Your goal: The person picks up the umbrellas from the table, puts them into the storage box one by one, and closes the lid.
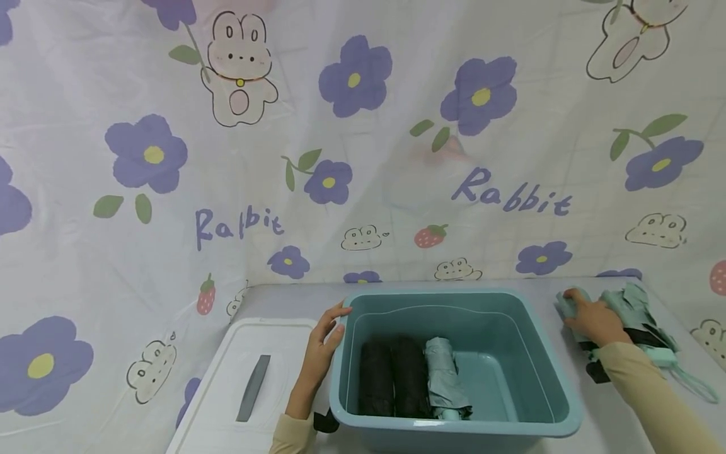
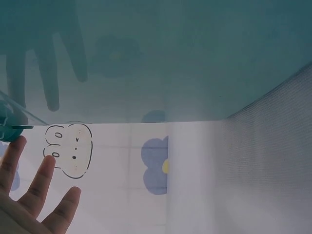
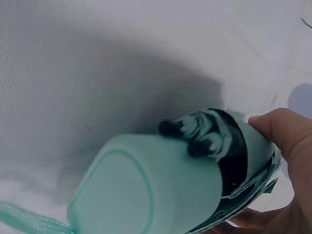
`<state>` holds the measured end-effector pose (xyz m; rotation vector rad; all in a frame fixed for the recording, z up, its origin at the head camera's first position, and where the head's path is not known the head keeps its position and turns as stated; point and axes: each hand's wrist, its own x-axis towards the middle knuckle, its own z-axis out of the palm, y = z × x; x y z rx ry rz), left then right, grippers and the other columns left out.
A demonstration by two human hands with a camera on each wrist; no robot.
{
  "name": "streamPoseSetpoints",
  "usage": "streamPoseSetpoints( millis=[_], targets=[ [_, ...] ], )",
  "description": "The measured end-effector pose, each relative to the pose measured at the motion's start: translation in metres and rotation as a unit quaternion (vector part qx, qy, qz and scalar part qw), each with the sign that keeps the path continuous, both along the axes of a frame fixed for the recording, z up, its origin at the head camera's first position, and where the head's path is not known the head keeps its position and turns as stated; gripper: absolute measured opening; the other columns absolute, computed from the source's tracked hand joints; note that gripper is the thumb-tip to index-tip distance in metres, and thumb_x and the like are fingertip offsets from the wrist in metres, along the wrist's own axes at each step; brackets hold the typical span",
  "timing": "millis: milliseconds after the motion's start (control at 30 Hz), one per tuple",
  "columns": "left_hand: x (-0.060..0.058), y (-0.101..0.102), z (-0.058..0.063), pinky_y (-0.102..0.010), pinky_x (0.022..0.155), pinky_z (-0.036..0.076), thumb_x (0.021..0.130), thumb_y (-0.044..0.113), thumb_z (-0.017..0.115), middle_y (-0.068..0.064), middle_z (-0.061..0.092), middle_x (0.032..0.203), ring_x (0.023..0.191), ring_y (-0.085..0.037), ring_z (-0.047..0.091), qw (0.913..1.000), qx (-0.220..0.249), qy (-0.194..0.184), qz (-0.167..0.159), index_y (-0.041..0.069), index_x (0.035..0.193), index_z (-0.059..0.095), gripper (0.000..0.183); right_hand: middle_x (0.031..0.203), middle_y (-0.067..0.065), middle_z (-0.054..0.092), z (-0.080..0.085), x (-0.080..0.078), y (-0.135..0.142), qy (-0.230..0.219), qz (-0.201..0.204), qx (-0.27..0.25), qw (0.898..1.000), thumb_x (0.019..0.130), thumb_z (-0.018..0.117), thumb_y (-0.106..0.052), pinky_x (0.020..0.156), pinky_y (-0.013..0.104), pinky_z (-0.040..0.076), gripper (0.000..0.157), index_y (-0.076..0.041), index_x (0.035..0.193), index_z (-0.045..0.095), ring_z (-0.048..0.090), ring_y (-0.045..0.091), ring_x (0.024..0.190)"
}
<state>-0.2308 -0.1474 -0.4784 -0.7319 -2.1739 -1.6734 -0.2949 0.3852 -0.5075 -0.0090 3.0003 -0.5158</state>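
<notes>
Right hand [image 1: 595, 323] gripping folded mint umbrella [image 3: 190, 178], smooth rounded handle [image 3: 151, 183], black-banded fabric [image 3: 259, 147], left hand [image 1: 320, 343] relaxed against tub [image 1: 454, 427]

The left forearm [image 1: 292, 435], sleeved in beige, is being held out ahead, angled toward the right. The left hand [image 1: 324, 340] is being held unclenched; in the left wrist view, three fingers [image 2: 38, 187] are being held nearly straight and spread apart. The right forearm [image 1: 652, 394], sleeved likewise, is being held out diagonally toward the left. The right hand [image 1: 595, 318] is being held in a grip, its thumb [image 3: 282, 127] being set opposite the curled fingers [image 3: 261, 217].
</notes>
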Motion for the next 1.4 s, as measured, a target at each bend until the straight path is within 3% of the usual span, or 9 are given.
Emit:
streamPoseSetpoints(
  millis=[200,267,500,667,733,900,967,1133,1400],
  targets=[
    [0.002,0.000,0.000,-0.065,0.100,0.023,0.094,0.003,0.041,-0.023,0.038,0.142,0.133,-0.039,0.031,0.9999,0.004,-0.007,-0.006,-0.003,0.127,0.049,0.034,0.052,0.011,0.046,0.007,0.004,0.001,0.002,0.016,-0.027,0.999,0.090,0.052,-0.021,0.043,0.033,0.032,0.055,0.001,0.132,0.025,0.039,0.019,0.044],
    [0.002,0.001,0.000,-0.065,0.101,0.023,0.094,0.003,0.041,-0.023,0.038,0.142,0.133,-0.039,0.032,1.0000,0.003,-0.008,-0.005,-0.003,0.127,0.050,0.034,0.052,0.009,0.048,0.011,0.005,0.001,0.004,0.021,-0.027,0.999,0.090,0.053,-0.020,0.044,0.033,0.034,0.055,0.003,0.131,0.025,0.040,0.018,0.043],
    [0.001,0.001,-0.001,-0.066,0.100,0.024,0.095,0.003,0.041,-0.024,0.038,0.141,0.133,-0.039,0.032,1.0000,0.006,-0.004,0.000,-0.003,0.126,0.050,0.034,0.075,0.029,0.059,0.030,0.006,0.002,-0.007,0.024,-0.021,0.999,0.088,0.055,-0.024,0.055,0.045,0.043,0.059,0.005,0.128,0.024,0.054,0.030,0.056],
    [0.001,0.002,-0.002,-0.067,0.099,0.023,0.094,0.003,0.041,-0.024,0.038,0.141,0.132,-0.041,0.032,0.9999,0.010,0.000,-0.001,-0.003,0.126,0.050,0.034,0.095,0.043,0.052,0.034,0.007,0.003,-0.002,0.024,-0.025,0.999,0.087,0.056,-0.029,0.061,0.051,0.045,0.061,0.005,0.127,0.026,0.056,0.035,0.063],
    [0.001,0.002,-0.002,-0.068,0.099,0.023,0.094,0.003,0.040,-0.024,0.039,0.141,0.132,-0.041,0.033,0.9999,0.013,0.001,-0.001,-0.003,0.126,0.050,0.034,0.091,0.042,0.052,0.035,0.007,0.004,-0.002,0.021,-0.033,0.999,0.087,0.056,-0.033,0.059,0.048,0.045,0.062,0.004,0.127,0.026,0.055,0.032,0.061],
    [0.001,0.003,-0.002,-0.066,0.099,0.024,0.094,0.004,0.040,-0.023,0.039,0.141,0.132,-0.039,0.033,0.9999,0.013,-0.001,0.001,-0.002,0.127,0.050,0.034,0.071,0.022,0.050,0.039,0.007,0.003,-0.011,0.009,-0.085,0.996,0.089,0.053,-0.040,0.044,0.033,0.038,0.067,0.001,0.132,0.023,0.037,0.014,0.043],
    [0.000,0.003,-0.001,-0.065,0.099,0.025,0.094,0.004,0.040,-0.023,0.039,0.141,0.132,-0.038,0.033,0.9999,0.013,0.000,0.002,-0.002,0.127,0.050,0.034,0.078,0.028,0.050,0.044,0.009,0.000,-0.012,0.006,-0.111,0.994,0.090,0.052,-0.040,0.042,0.031,0.038,0.067,0.001,0.134,0.021,0.032,0.011,0.042],
    [0.000,0.003,-0.001,-0.065,0.099,0.025,0.094,0.004,0.040,-0.023,0.039,0.141,0.132,-0.038,0.034,0.9999,0.016,0.002,0.001,-0.003,0.126,0.050,0.034,0.115,0.051,0.031,0.060,0.015,-0.009,-0.017,-0.006,-0.127,0.992,0.091,0.051,-0.041,0.046,0.034,0.045,0.069,0.001,0.134,0.018,0.047,0.021,0.055],
    [0.002,0.003,-0.001,-0.066,0.099,0.024,0.095,0.004,0.040,-0.023,0.038,0.141,0.132,-0.039,0.033,0.9998,0.020,-0.004,-0.001,-0.002,0.127,0.050,0.034,0.120,0.052,0.026,0.077,0.021,-0.018,-0.012,-0.001,-0.121,0.993,0.092,0.049,-0.038,0.049,0.037,0.048,0.066,0.002,0.133,0.017,0.053,0.031,0.066]
  ],
)
